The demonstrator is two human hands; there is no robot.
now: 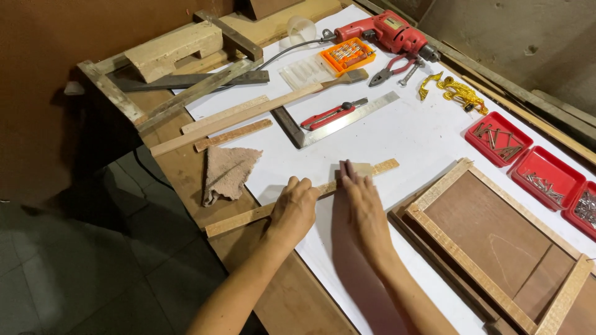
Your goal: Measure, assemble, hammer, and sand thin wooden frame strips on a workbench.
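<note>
A long thin wooden strip [239,221] lies across the white sheet and the bench edge. My left hand [293,208] presses down on its middle, fingers curled over it. My right hand [362,208] lies flat with its fingers on a small pale piece of sandpaper [362,168] that rests on the strip near its far end.
A wooden frame with a brown panel [496,242] lies at the right, red trays of screws [546,177] beyond it. A cloth [226,174], wood strips, a steel square [347,121], red cutter, pliers, orange bit case and red drill [388,31] sit farther back.
</note>
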